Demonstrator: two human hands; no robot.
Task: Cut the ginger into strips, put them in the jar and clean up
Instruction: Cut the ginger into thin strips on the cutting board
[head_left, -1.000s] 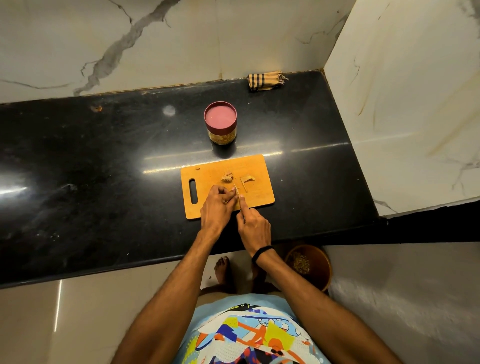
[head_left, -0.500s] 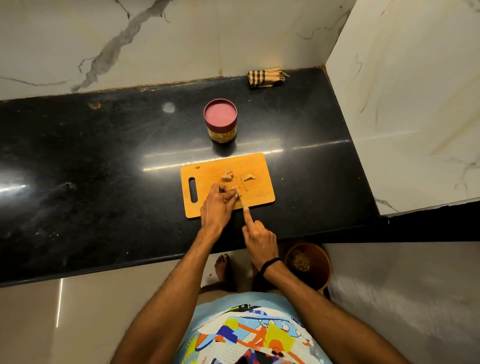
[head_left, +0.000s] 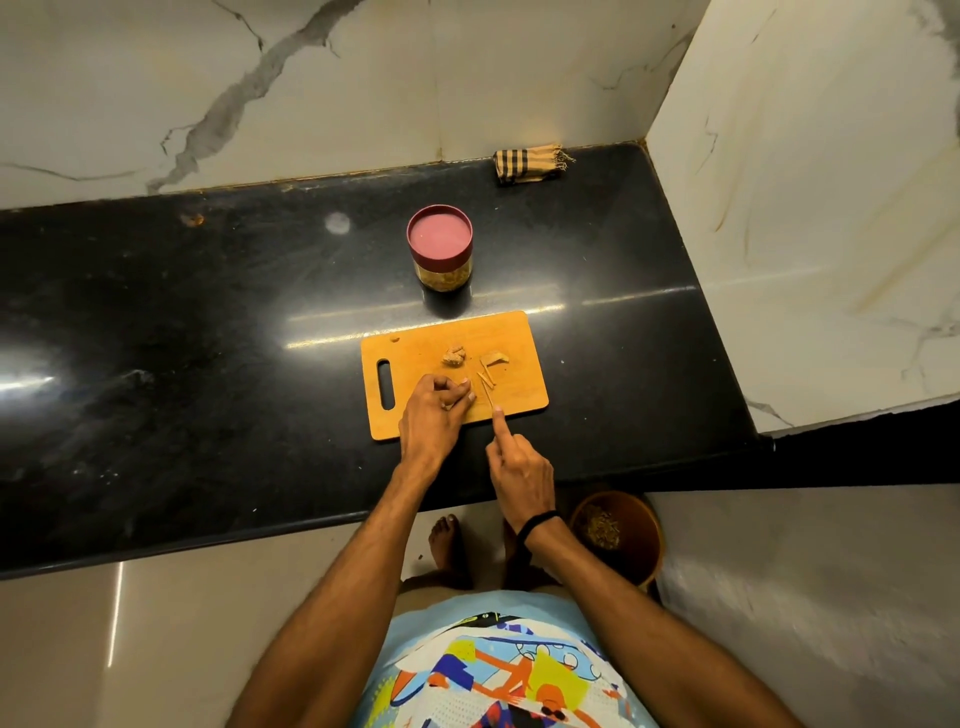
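Back comes our right hand (head_left: 519, 467): a second ago it was tucked against the left hand (head_left: 431, 415) over the cutting board (head_left: 514, 332), and now there's a clear gap between them. The left hasn't budged. So we read that as one stroke finished and the knife (head_left: 489, 399) drawn clear for the next.

On the right, the index finger lies straight along the thin blade and the other fingers are curled, presumably round a handle we can't see. On the left, the fingers are bunched, tips pressed together on the board. We'd guess a slice of ginger is pinned under there, but it's hidden, so we can't tell.

Just beyond the blade tip lie a few thin strips (head_left: 490, 382). Farther up the board sit a knobbly ginger lump (head_left: 453, 356) and a flatter piece (head_left: 493, 358), both uncut. The jar (head_left: 440, 244) stands on the black counter (head_left: 208, 338) just behind the board with its red lid on, and something pale shows through its side.

By our reckoning we're in the thick of the cutting, with plenty of ginger to go. The jar isn't opened yet, and the folded striped cloth (head_left: 527, 165) lies well apart in the back corner. A brown bin (head_left: 647, 525) sits on the floor to our right.
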